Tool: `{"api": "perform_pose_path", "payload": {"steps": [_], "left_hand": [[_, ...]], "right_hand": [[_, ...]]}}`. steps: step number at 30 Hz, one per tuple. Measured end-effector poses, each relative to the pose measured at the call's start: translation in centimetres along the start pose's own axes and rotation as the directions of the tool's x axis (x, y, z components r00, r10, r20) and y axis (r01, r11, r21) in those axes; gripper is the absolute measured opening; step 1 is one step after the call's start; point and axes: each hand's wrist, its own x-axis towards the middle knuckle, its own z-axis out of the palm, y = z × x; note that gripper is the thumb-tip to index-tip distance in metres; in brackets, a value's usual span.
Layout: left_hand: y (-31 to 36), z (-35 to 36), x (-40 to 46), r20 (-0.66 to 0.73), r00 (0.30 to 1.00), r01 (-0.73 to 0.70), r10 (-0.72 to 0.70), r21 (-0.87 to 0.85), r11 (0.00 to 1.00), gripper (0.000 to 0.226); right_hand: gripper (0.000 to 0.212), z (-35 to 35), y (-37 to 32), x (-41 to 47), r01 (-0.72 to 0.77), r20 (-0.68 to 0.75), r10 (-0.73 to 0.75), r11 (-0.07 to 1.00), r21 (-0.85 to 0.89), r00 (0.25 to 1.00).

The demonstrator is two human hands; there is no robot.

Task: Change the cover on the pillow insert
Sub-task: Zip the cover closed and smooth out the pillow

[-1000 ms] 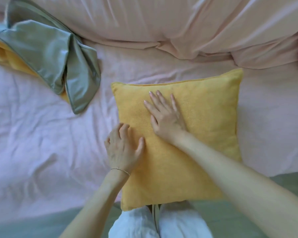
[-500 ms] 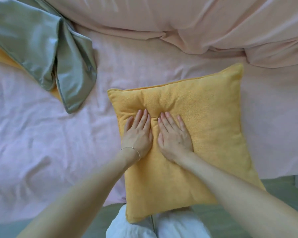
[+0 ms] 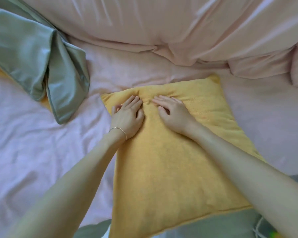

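I see the square, fuzzy yellow pillow [image 3: 170,160] lying at 6 o'clock on the wrinkly pink sheet [image 3: 33,160]. My left hand [image 3: 127,115] and right hand [image 3: 175,114] press flat on its top edge, fingers straight, holding nothing. A shiny green cover [image 3: 33,57] lies crumpled at 10 o'clock.

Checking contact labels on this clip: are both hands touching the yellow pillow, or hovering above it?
Touching. The head view shows the left hand and right hand lying flat on the yellow pillow near its far edge, the fabric dented and creased around the fingers.
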Motion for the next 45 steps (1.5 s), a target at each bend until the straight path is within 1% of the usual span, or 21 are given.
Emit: {"api": "perform_pose_path", "payload": {"steps": [1, 3, 5, 7, 9, 12, 15, 19, 22, 24, 27, 33, 34, 36, 38, 39, 40, 41, 42, 44, 45], "left_hand": [[0.1, -0.1, -1.4, -0.073, 0.997, -0.016, 0.014, -0.029, 0.999, 0.048], [0.6, -0.1, -3.9, -0.200, 0.978, -0.073, 0.061, -0.053, 0.996, 0.046], [1.2, 0.2, -5.5, -0.324, 0.943, -0.100, 0.082, -0.039, 0.994, 0.037], [2.3, 1.0, -6.7, -0.354, 0.934, -0.080, 0.051, -0.066, 0.995, 0.039], [3.5, 1.7, -7.8, -0.323, 0.946, -0.032, 0.007, -0.071, 0.997, 0.052], [4.0, 1.9, -8.2, -0.209, 0.976, 0.055, -0.062, -0.039, 0.998, 0.063], [4.1, 2.5, -8.7, -0.099, 0.994, 0.047, -0.040, 0.070, 0.996, 0.065], [5.9, 5.0, -9.4, 0.104, 0.994, 0.002, -0.031, 0.263, 0.965, 0.065], [5.7, 5.9, -6.7, 0.156, 0.986, 0.005, -0.067, 0.365, 0.931, 0.067], [5.7, 6.2, -4.2, 0.176, 0.979, 0.032, -0.104, 0.368, 0.929, 0.060], [5.7, 6.1, -0.6, 0.190, 0.973, 0.060, -0.133, 0.347, 0.936, 0.057], [5.1, 3.8, 4.1, 0.252, 0.954, 0.091, -0.164, 0.275, 0.957, 0.055], [5.0, 3.5, 3.7, 0.236, 0.958, 0.104, -0.162, 0.240, 0.965, 0.054], [4.7, 3.0, 1.6, 0.105, 0.983, 0.136, -0.152, 0.147, 0.980, 0.052], [4.6, 2.6, -1.4, -0.094, 0.989, 0.121, -0.115, 0.061, 0.991, 0.056], [4.7, 2.5, -2.9, -0.180, 0.980, 0.090, -0.082, 0.036, 0.995, 0.059], [4.9, 2.4, -4.1, -0.257, 0.965, 0.054, -0.044, 0.033, 0.998, 0.058], [5.3, 2.5, -4.9, -0.325, 0.946, 0.027, -0.008, 0.054, 0.998, 0.055], [5.8, 2.5, -5.4, -0.368, 0.929, 0.010, 0.023, 0.088, 0.996, 0.052], [7.0, 2.5, -5.8, -0.365, 0.928, -0.022, 0.077, 0.152, 0.988, 0.051], [7.4, 2.6, -5.7, -0.329, 0.939, -0.034, 0.094, 0.185, 0.982, 0.051]], "right_hand": [[0.049, -0.6, 0.4, -1.3, 0.039, -0.111, -0.039, 0.999, 0.002, 0.993], [0.053, -1.5, 2.4, -3.5, 0.027, -0.289, -0.067, 0.990, -0.138, 0.955], [0.059, -2.7, 4.2, -4.9, -0.098, -0.322, 0.039, 0.981, -0.170, 0.946], [0.061, -3.3, 5.2, -5.9, -0.170, -0.251, 0.128, 0.973, -0.155, 0.960], [0.062, -2.9, 5.1, -6.9, -0.155, -0.190, 0.124, 0.975, -0.160, 0.974], [0.068, -1.4, 4.8, -9.2, -0.085, -0.131, 0.064, 0.983, -0.162, 0.989], [0.071, -0.3, 5.3, -11.6, -0.070, -0.037, 0.063, 0.970, -0.233, 0.997], [0.082, 1.5, 5.3, -12.4, -0.037, 0.169, 0.109, 0.924, -0.381, 0.980], [0.084, 2.5, 6.1, -9.3, -0.053, 0.166, 0.133, 0.908, -0.416, 0.977], [0.076, 2.5, 7.0, -6.7, -0.078, 0.164, 0.161, 0.903, -0.424, 0.973], [0.059, 2.0, 8.2, -3.3, -0.120, 0.210, 0.221, 0.905, -0.408, 0.953], [0.055, -0.4, 9.3, 0.7, -0.178, 0.245, 0.260, 0.934, -0.310, 0.934], [0.054, -0.9, 9.3, 0.5, -0.187, 0.234, 0.258, 0.939, -0.288, 0.937], [0.049, -1.6, 9.2, -1.1, -0.213, 0.117, 0.234, 0.963, -0.168, 0.965], [0.043, -1.6, 8.8, -3.8, -0.212, -0.143, 0.215, 0.977, 0.036, 0.966], [0.042, -1.5, 8.2, -5.3, -0.181, -0.285, 0.203, 0.978, 0.100, 0.937], [0.042, -1.3, 7.7, -6.6, -0.151, -0.397, 0.177, 0.984, 0.094, 0.901], [0.043, -1.0, 7.2, -7.7, -0.130, -0.482, 0.131, 0.991, 0.036, 0.866], [0.044, -0.6, 6.6, -8.4, -0.120, -0.529, 0.084, 0.992, -0.034, 0.844], [0.047, 0.0, 5.1, -9.0, -0.084, -0.518, -0.007, 0.985, -0.152, 0.855], [0.049, 0.3, 4.4, -9.0, -0.053, -0.463, -0.047, 0.978, -0.201, 0.885]]}}
